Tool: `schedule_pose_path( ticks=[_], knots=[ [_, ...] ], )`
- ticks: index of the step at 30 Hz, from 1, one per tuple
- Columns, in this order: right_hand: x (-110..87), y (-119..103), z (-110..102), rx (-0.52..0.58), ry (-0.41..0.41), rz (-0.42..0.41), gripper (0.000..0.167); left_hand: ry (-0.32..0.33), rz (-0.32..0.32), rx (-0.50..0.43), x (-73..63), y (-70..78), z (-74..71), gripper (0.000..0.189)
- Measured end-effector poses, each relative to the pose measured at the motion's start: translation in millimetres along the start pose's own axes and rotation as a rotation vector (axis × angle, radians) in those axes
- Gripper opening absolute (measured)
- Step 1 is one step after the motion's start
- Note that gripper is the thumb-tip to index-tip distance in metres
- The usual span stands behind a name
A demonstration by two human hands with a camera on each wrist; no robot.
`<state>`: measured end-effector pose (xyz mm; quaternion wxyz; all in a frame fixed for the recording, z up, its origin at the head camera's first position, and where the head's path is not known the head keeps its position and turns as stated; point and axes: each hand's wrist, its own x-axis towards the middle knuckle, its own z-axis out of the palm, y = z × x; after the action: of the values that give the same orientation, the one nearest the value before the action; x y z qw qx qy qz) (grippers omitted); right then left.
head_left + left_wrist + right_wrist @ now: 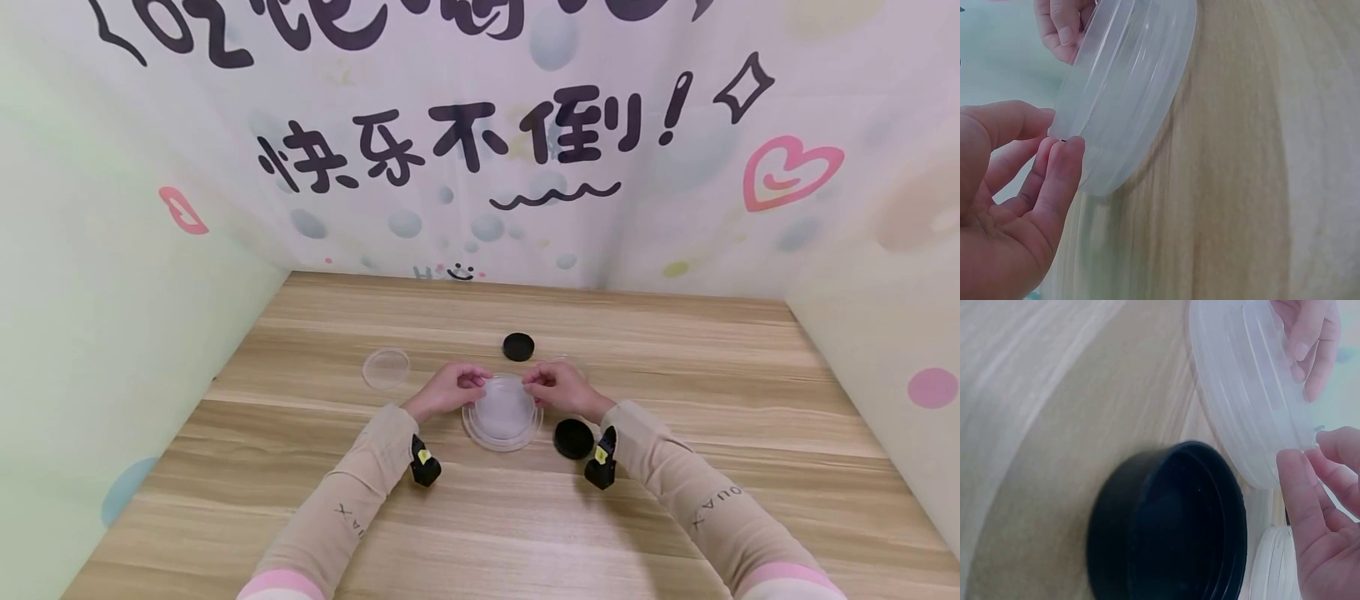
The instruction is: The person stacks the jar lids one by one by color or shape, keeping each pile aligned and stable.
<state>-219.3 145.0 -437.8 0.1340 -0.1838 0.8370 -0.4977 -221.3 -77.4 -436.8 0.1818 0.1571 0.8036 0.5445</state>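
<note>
Between left grip point(452, 387) and right grip point(562, 388) sit discs point(505, 408).

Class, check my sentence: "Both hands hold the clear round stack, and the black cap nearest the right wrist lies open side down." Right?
No: the black cap lies open side up; the right wrist view shows its hollow inside. The left hand and right hand hold the clear round stack.

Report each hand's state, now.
Left hand: closed, pinching the left edge of the top clear lid.
Right hand: closed, pinching the same lid's right edge.
</note>
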Motion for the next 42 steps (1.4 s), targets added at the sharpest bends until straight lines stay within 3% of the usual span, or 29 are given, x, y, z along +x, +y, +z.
schedule_pose_path(
  ticks=[5, 9, 12, 18, 25, 33, 42],
  knots=[
    [-1.5, 0, -3, 0.028, -0.026, 0.0, 0.018, 0.007, -0.002, 0.0, 0.2, 0.8, 1.1, 0.029],
    [-3.8, 0, -14, 0.078, -0.049, 0.046, 0.024, 0.016, -0.014, 0.001, 0.8, 4.2, 1.6, 0.03],
    [-7.1, -1, -23, 0.112, -0.033, 0.105, 0.028, 0.025, -0.015, 0.001, 2.2, 7.6, 1.8, 0.031],
    [-13.9, 0, -37, 0.131, 0.021, 0.142, 0.032, 0.045, -0.01, 0.036, 7.6, 14.7, 3.4, 0.033],
    [-19.9, 5, -44, 0.128, 0.073, 0.143, 0.033, 0.08, 0.011, 0.103, 15.1, 22.6, 8.3, 0.032],
    [-24.0, 6, -53, 0.087, 0.129, 0.102, 0.031, 0.095, 0.114, 0.177, 24.9, 28.7, 8.6, 0.028],
    [-22.5, 13, -66, 0.041, 0.17, 0.09, 0.03, 0.095, 0.114, 0.205, 41.0, 44.7, 16.5, 0.027]
  ],
)
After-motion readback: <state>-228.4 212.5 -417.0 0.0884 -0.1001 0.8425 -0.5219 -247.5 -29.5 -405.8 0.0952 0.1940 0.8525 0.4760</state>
